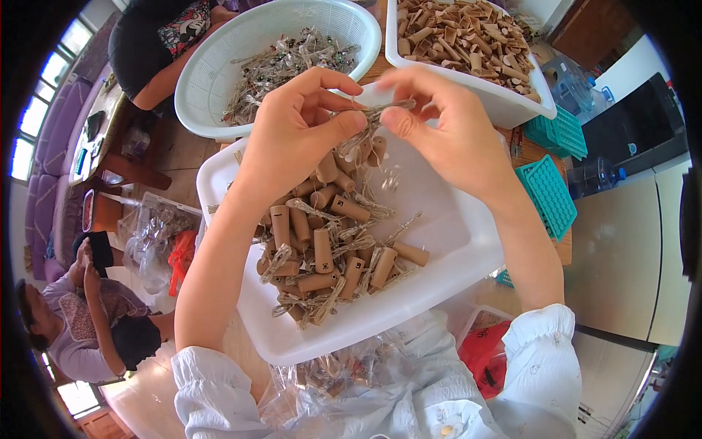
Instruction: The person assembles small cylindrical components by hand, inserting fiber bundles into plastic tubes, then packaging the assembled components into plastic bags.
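Above a white plastic tray, my left hand and my right hand are close together. Both pinch a bundle of thin clear wire, which looks like a string light, between thumb and fingers. My right index finger is slightly smeared by motion. Just under my hands dangle brown stopper-shaped pieces; whether they belong to the held bundle I cannot tell. A heap of cork-coloured cylinders with coiled wires fills the tray's left and middle.
Behind stand a pale round basin of wire bundles and a white tub of brown half-shells. Green hole trays lie at right. A clear plastic bag is by my lap. People sit at left and far left.
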Action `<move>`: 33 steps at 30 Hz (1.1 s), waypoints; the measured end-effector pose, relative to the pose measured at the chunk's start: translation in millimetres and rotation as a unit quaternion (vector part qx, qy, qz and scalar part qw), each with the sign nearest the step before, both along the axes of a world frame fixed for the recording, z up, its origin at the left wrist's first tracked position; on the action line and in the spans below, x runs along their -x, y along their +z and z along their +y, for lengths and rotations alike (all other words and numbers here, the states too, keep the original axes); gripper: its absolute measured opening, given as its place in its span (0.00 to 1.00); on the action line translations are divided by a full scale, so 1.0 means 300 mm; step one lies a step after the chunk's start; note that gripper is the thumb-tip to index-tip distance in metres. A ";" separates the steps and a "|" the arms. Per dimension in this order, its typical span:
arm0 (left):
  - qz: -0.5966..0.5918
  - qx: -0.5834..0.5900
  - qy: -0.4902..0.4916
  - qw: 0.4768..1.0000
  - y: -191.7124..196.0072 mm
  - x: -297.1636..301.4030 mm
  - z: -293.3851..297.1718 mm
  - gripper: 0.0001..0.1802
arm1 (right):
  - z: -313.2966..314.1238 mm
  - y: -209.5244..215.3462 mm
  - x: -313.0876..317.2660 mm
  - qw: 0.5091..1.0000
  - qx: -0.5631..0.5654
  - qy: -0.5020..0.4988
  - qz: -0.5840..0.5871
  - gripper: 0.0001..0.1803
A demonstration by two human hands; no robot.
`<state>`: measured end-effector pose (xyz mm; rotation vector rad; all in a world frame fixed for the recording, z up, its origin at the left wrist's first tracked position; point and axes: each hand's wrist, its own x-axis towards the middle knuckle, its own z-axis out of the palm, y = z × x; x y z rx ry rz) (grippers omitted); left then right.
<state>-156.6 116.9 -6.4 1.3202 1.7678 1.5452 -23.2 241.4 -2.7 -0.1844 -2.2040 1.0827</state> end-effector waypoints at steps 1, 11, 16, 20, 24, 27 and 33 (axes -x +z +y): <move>-0.016 -0.007 -0.009 1.000 -0.002 0.000 0.000 0.14 | -0.001 -0.003 -0.001 1.000 0.000 0.000 0.000 0.07; 0.056 -0.032 0.051 0.997 -0.010 0.004 0.004 0.11 | 0.015 -0.014 -0.003 0.991 -0.071 -0.109 0.029 0.04; 0.057 -0.043 0.030 0.997 -0.008 0.008 -0.002 0.11 | 0.024 -0.004 -0.001 0.993 0.029 -0.109 0.042 0.04; 0.047 0.029 -0.034 0.998 0.016 -0.012 -0.016 0.10 | 0.045 0.000 -0.001 0.986 0.086 -0.107 0.092 0.05; 0.065 0.153 -0.098 0.981 0.049 -0.033 -0.028 0.06 | 0.056 -0.001 0.002 0.973 0.157 -0.113 0.129 0.06; 0.148 0.201 -0.160 0.955 0.043 -0.025 -0.025 0.06 | 0.060 0.000 0.000 0.960 0.207 -0.095 0.165 0.07; 0.087 0.108 -0.085 0.987 0.020 -0.022 -0.021 0.08 | 0.052 0.014 0.002 0.912 0.332 -0.054 0.233 0.06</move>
